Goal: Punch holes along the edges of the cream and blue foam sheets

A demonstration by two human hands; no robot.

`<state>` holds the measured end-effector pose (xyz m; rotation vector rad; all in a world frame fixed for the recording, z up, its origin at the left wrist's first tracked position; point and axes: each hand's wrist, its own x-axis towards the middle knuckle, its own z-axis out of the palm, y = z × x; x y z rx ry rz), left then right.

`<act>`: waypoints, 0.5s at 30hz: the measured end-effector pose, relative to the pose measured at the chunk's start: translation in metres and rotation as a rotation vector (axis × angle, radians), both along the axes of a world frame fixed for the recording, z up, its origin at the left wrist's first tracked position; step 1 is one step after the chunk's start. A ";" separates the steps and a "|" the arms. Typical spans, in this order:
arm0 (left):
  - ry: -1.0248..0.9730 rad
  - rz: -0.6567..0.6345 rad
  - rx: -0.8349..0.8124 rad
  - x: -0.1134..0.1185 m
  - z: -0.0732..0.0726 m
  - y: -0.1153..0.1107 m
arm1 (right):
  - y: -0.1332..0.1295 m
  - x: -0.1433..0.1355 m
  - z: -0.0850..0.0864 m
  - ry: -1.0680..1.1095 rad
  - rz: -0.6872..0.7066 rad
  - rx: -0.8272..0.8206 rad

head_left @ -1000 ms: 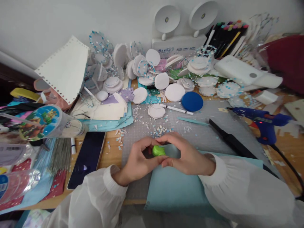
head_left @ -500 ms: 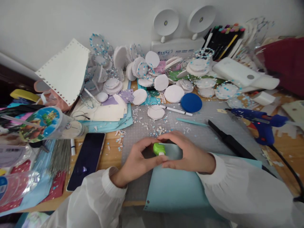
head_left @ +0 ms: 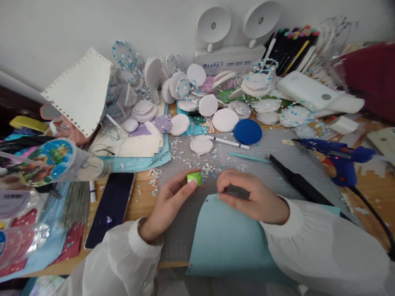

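My left hand (head_left: 174, 196) grips a small lime-green craft punch (head_left: 194, 178), the thumb resting on its white part. To its right, my right hand (head_left: 247, 191) pinches the top edge of a light blue sheet of paper (head_left: 225, 234) between thumb and fingers. The punch and the sheet are apart. Small dark punched holes show at the sheet's top left and bottom left corners. Tiny blue and white paper bits (head_left: 210, 170) are scattered on the grey cutting mat (head_left: 177, 242) just beyond my hands.
A blue glue gun (head_left: 342, 154) lies at right, near a black-handled tool (head_left: 298, 183). Behind the mat are a blue disc (head_left: 247, 131), a white pen (head_left: 230, 142) and several white discs. A phone (head_left: 111, 209) and a plastic cup (head_left: 58, 162) are at left.
The punch has come off the paper's edge, moving left with my left hand. My right hand has shifted slightly right and still holds the sheet, whose punched corner now shows.
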<state>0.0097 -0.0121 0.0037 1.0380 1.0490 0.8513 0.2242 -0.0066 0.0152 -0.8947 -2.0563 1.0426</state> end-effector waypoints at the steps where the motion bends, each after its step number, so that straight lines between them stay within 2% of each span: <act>1: -0.034 -0.013 -0.016 0.000 -0.001 0.000 | 0.000 -0.001 0.000 0.019 0.016 0.017; 6: -0.203 -0.064 -0.130 0.002 -0.003 0.001 | -0.001 -0.001 -0.001 0.013 0.050 0.060; 10: -0.260 -0.080 -0.209 0.004 -0.002 0.001 | -0.002 -0.001 -0.004 -0.051 0.055 0.067; 15: -0.254 0.005 -0.196 0.006 -0.002 0.001 | -0.003 -0.002 -0.013 -0.189 -0.042 0.115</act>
